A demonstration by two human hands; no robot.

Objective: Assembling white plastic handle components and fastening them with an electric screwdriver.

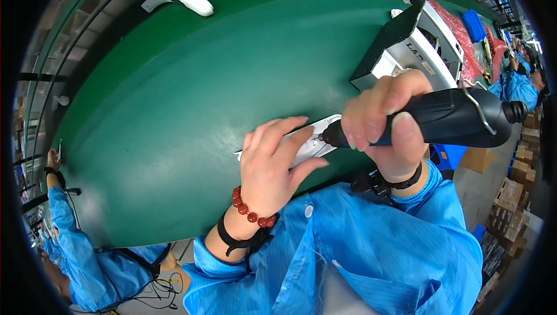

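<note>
My right hand (389, 120) is wrapped around a black electric screwdriver (449, 119), which lies almost level. Its bit points left and meets a slim white plastic housing (313, 148) on the green table. Over the left part of that housing lies my left hand (270, 158), holding it against the table. The left fingers curve across the piece, with index finger and thumb spread on either side near the bit. My left palm and fingers hide much of the housing. Whether a screw sits under the bit is too small to tell.
A black-and-white box (415, 48) holding parts stands right of my hands. Curved white housings (183, 1) lie at the far side of the green table (174, 94). Red bubble wrap (455, 36) and a blue bin (474, 26) are beyond the box. A co-worker (87, 257) sits at left.
</note>
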